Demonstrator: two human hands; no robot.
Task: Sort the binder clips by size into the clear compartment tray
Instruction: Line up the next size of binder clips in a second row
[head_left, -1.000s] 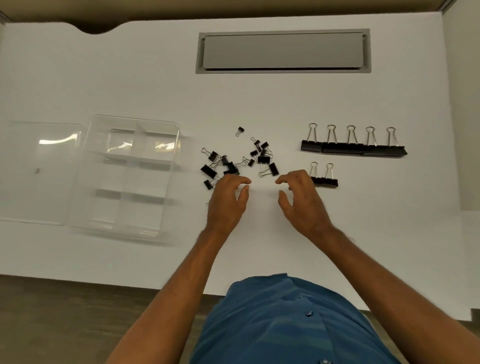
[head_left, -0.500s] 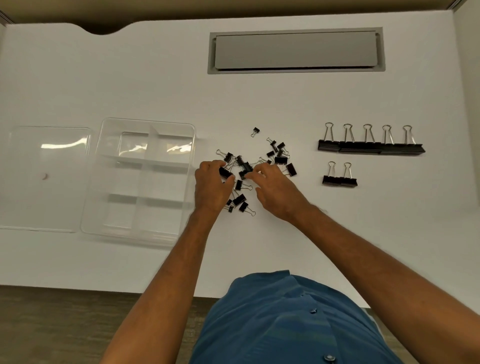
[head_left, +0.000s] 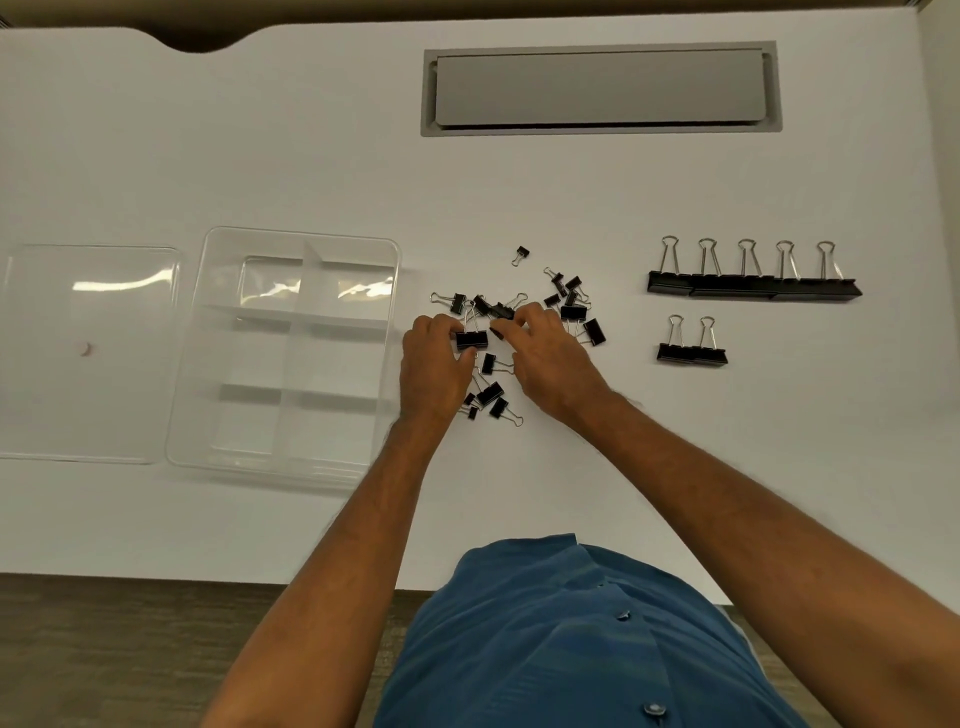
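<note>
A pile of black binder clips (head_left: 573, 312) of small and medium size lies scattered at the middle of the white desk. My left hand (head_left: 434, 366) pinches a medium binder clip (head_left: 471, 339) at the pile's left side. My right hand (head_left: 551, 358) has its fingertips closed on a small clip (head_left: 500, 313) in the pile. A few more clips (head_left: 491, 393) lie between my wrists. The clear compartment tray (head_left: 301, 235), with nothing in its sections, stands just left of my left hand. One tiny clip (head_left: 521, 254) sits apart, behind the pile.
A row of several large clips (head_left: 753, 287) lies at the right, with two slightly smaller ones (head_left: 691, 354) in front of it. The tray's clear lid (head_left: 88, 291) lies flat at the far left. A grey cable hatch (head_left: 597, 88) is set into the desk's back.
Both hands moved forward from the near side of the pile into it, and their fingers closed on clips. The view shifted slightly.
</note>
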